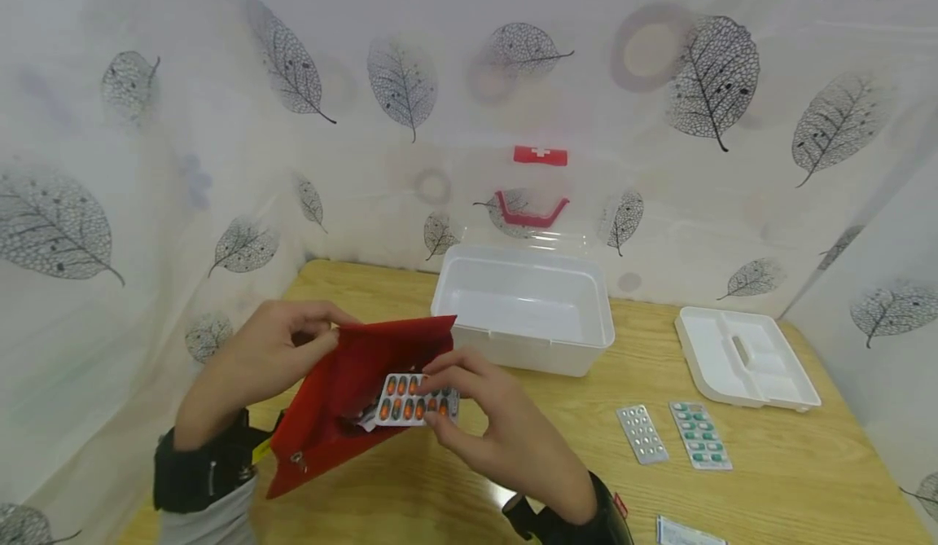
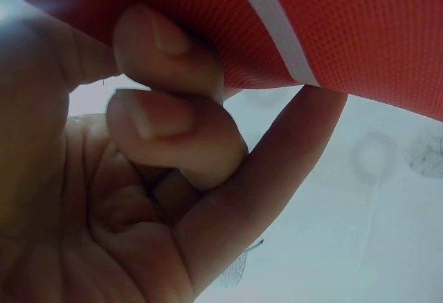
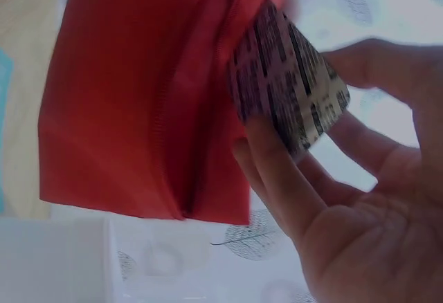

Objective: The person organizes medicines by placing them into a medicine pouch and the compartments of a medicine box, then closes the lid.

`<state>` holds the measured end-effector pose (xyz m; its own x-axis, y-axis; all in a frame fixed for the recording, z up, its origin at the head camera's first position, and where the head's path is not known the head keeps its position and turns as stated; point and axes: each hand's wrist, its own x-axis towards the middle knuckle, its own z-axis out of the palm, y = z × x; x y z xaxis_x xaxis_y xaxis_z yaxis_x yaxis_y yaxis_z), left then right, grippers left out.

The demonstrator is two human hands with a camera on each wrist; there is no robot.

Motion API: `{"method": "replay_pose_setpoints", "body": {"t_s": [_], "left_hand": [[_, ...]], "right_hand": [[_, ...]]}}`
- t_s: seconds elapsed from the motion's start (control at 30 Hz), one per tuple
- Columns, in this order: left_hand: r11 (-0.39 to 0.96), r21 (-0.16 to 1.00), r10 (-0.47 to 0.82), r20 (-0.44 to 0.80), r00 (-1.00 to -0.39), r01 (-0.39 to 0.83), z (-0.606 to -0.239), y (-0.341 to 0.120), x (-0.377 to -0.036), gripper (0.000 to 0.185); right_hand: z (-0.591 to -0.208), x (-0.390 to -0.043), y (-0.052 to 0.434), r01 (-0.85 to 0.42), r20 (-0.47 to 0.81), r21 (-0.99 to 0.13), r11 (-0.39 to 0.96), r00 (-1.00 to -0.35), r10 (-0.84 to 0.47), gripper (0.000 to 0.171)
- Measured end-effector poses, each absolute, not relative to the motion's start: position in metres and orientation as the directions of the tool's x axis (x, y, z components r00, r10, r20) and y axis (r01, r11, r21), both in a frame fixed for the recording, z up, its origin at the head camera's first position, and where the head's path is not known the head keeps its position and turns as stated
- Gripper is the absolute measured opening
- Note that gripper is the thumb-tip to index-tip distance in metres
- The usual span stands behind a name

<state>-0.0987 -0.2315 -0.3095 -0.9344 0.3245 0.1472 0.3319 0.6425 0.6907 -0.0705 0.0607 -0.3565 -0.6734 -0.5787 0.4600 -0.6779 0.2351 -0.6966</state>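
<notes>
Right hand: the right hand [image 1: 506, 423] pinches a blister pack of orange capsules [image 1: 414, 401] between thumb and fingers, above the counter's near edge; the right wrist view shows the pack's printed foil back [image 3: 291, 85] lying against the fingertips.
Blister pack: it sits at the mouth of a red fabric zip pouch [image 1: 344, 398], partly inside, its capsule side facing up.
Left hand: the left hand [image 1: 267, 358] grips the pouch's upper edge with curled fingers; the left wrist view shows a thumb and a fingertip [image 2: 166, 47] pressed against the red mesh cloth [image 2: 332, 26].
Pouch: held up off the light wooden counter [image 1: 769, 496] near its left edge, tilted, with its mouth towards the right hand.
Near right edge: a white packet [image 1: 685, 534], only partly in view.
Right of middle: a silver blister pack of white pills [image 1: 642, 433] and a blister pack of green capsules [image 1: 699, 435] lie flat just beside each other.
Far middle: an open white plastic box [image 1: 523, 309], its clear lid with a red handle [image 1: 531, 211] raised against the leaf-printed curtain [image 1: 711, 81].
Far right corner: a white divided insert tray [image 1: 743, 358] lies on the counter.
</notes>
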Motion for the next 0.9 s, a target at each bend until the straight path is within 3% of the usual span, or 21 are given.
{"method": "replay_pose_setpoints", "body": {"t_s": [0.2,0.47,0.9], "left_hand": [[0.599,0.700,0.382,0.177,-0.907,0.389,-0.310,-0.222,-0.097,0.025],[0.595,0.657,0.440,0.217,-0.871,0.464,-0.315,-0.213,-0.095,0.029],[0.582,0.673,0.464,0.188,-0.866,0.457,-0.313,-0.211,-0.096,0.032]], "right_hand": [[-0.369,-0.075,0.049,-0.631,0.426,-0.736,0.247,-0.714,-0.555,0.014],[-0.380,-0.074,0.037,-0.618,0.389,-0.747,0.247,-0.706,-0.592,0.016],[-0.383,-0.075,0.035,-0.620,0.424,-0.749,0.234,-0.719,-0.551,0.011]]}}
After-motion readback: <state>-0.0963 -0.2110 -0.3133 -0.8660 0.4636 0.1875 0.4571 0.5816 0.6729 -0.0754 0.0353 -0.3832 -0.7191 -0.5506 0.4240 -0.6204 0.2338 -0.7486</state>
